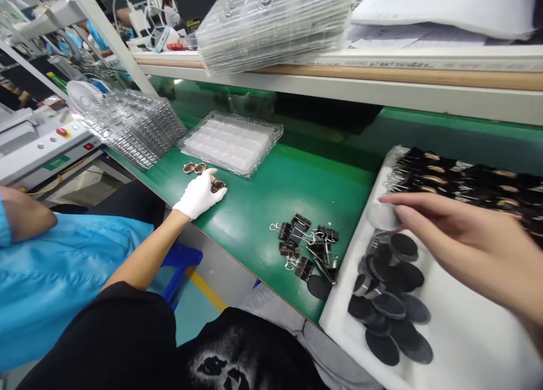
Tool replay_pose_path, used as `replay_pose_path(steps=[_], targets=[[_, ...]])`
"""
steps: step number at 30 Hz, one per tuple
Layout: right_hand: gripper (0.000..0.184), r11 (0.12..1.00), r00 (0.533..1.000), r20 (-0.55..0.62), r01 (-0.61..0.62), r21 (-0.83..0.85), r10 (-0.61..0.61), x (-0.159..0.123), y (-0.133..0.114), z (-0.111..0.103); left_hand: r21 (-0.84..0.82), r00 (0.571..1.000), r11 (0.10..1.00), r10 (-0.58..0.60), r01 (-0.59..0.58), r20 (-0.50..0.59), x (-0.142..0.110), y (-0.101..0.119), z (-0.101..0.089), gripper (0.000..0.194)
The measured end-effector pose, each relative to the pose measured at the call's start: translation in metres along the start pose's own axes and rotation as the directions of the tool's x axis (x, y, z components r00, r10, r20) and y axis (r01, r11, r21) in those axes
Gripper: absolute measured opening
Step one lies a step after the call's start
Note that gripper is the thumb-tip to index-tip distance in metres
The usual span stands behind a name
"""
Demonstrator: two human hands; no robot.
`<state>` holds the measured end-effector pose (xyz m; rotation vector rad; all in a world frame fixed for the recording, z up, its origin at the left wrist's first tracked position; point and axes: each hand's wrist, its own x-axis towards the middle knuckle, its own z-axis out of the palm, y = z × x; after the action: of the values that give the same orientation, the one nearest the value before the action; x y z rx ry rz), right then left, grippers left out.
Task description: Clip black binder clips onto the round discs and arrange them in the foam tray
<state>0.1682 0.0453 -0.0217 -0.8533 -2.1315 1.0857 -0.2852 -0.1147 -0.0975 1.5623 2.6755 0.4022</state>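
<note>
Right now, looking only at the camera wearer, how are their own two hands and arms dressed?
The left hand wears a plain white glove ending at the wrist; above it the left forearm is bare up to a black fabric sleeve. The right hand is ungloved, and no sleeve shows on that side.

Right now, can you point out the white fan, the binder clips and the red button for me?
White fan (pixel 85 95): head view, on its round front.
Binder clips (pixel 304 269): head view, on one clip's black body.
Red button (pixel 61 132): head view, on its cap.
</note>
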Motion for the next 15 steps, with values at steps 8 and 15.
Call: replay_pose_path(steps=[8,15], targets=[[0.038,0.803,0.951,0.165,-0.308,0.511,0.260,0.005,-0.021,0.053,-0.208,0.810,0.784,0.575,-0.585,-0.112,-0.013,0.139,-0.019,0.083],[0.029,0.877,0.978,-0.070,-0.145,0.457,0.198,0.005,-0.017,0.030,-0.244,0.597,0.550,0.778,-0.798,-0.197,-0.006,0.247,-0.030,0.076]])
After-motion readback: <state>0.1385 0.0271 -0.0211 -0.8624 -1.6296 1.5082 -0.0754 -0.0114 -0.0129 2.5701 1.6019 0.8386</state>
